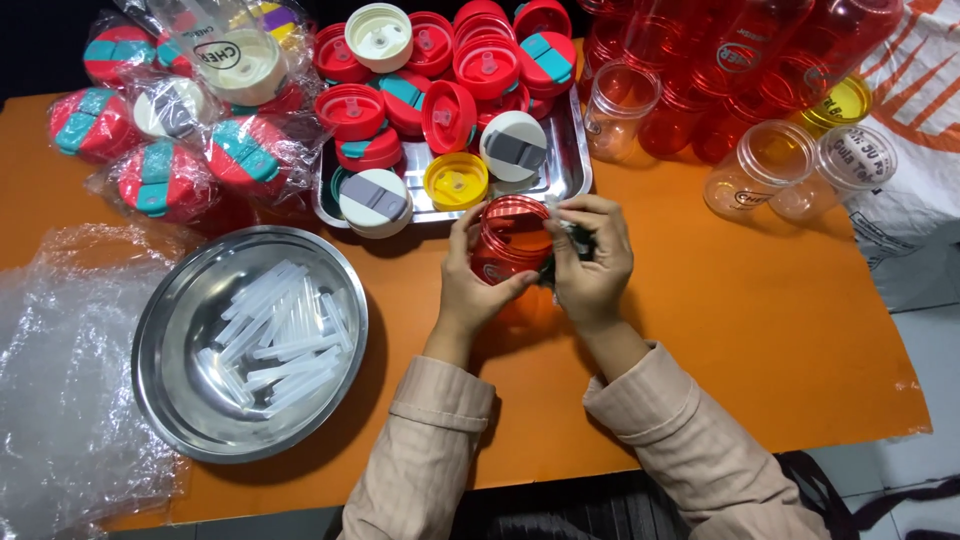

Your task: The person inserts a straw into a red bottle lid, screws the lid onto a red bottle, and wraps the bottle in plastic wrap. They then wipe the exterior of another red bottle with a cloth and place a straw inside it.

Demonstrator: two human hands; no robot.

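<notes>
The left hand [478, 285] wraps the translucent red plastic cup [508, 240] above the orange table [760, 330], right hand [590, 255] pinching something small at its rim (unclear what), which might slip if that pinch loosens.

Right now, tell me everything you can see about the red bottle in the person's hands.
The red bottle is see-through plastic with a ribbed, threaded open mouth and no lid. It is tilted, its mouth facing up toward the camera, above the orange table just in front of the steel tray. The left hand cups its side; the right hand pinches something small and pale at its rim.
</notes>
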